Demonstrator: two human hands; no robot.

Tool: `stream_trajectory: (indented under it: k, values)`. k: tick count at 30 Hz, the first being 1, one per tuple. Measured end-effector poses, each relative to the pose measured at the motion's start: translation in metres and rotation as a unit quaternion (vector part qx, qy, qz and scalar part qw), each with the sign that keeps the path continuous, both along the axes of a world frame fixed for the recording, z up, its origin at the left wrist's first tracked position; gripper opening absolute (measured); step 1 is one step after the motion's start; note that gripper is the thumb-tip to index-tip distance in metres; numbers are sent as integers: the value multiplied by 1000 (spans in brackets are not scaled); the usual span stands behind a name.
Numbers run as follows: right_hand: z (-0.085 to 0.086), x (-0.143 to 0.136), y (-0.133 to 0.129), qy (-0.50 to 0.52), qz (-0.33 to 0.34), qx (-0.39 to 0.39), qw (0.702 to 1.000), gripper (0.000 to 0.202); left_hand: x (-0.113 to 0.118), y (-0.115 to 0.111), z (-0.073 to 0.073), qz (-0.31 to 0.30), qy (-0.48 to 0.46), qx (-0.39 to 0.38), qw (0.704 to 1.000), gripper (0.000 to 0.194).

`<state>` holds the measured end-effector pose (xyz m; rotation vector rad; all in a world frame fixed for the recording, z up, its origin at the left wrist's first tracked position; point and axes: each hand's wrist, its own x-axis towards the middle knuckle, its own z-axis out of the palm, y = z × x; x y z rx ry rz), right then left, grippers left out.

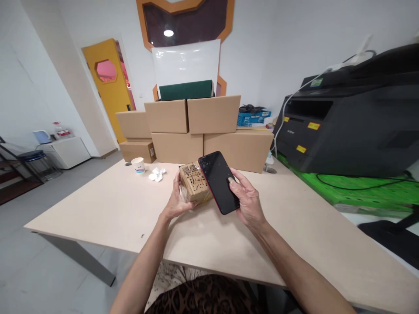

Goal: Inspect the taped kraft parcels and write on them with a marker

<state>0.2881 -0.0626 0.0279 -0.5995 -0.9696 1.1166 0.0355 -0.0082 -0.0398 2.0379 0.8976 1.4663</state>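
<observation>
My left hand [178,198] is closed around the near left side of a small brown cardboard box [195,181]. Dark printed marks cover the box's top, and shiny tape shows on its sides. In my right hand [247,196] is a smartphone [220,181] with a dark screen and a reddish edge. My right thumb lies on the screen, while the other fingers are mostly hidden behind the phone. The phone is tilted and covers the right part of the box. Whether phone and box touch I cannot tell.
Stacked cardboard boxes [178,147] line the back of the table [108,205]. A paper cup [138,165] and crumpled white tissue [157,175] are at the back left. On the right, a large black printer [347,131] stands on a green surface [327,187].
</observation>
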Motion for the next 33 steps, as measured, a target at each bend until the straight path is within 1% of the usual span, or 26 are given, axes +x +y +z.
stream_trajectory:
  k: [5,10,18,21,25,26,28,29,31,33]
  values:
    - [2,-2,0,6,-10,5,1000,58,1,-1,1,3,4,4,1000,141]
    - [2,-1,1,4,-28,-9,1000,66,2,-3,4,3,7,-2,1000,140]
    - [3,1,0,13,-44,-11,999,64,2,-6,5,3,0,-9,1000,140]
    - [3,9,6,18,-82,-3,996,65,2,-5,5,0,-4,-9,1000,140]
    - [-1,36,32,34,-196,3,980,65,3,-4,4,-2,-14,-4,1000,142]
    - [-4,46,41,36,-224,-4,974,66,3,-4,4,-3,-14,-4,1000,142]
    - [-12,64,59,15,-245,-46,968,67,3,-4,3,-5,-14,-8,1000,142]
    - [-17,72,66,-16,-240,-87,967,65,3,-4,3,-5,-13,-11,1000,142]
    - [-30,82,80,-102,-204,-170,959,54,3,-4,3,-3,-12,-14,1000,144]
    - [-44,85,89,-146,-178,-207,951,40,3,-3,2,-2,-12,-14,1000,146]
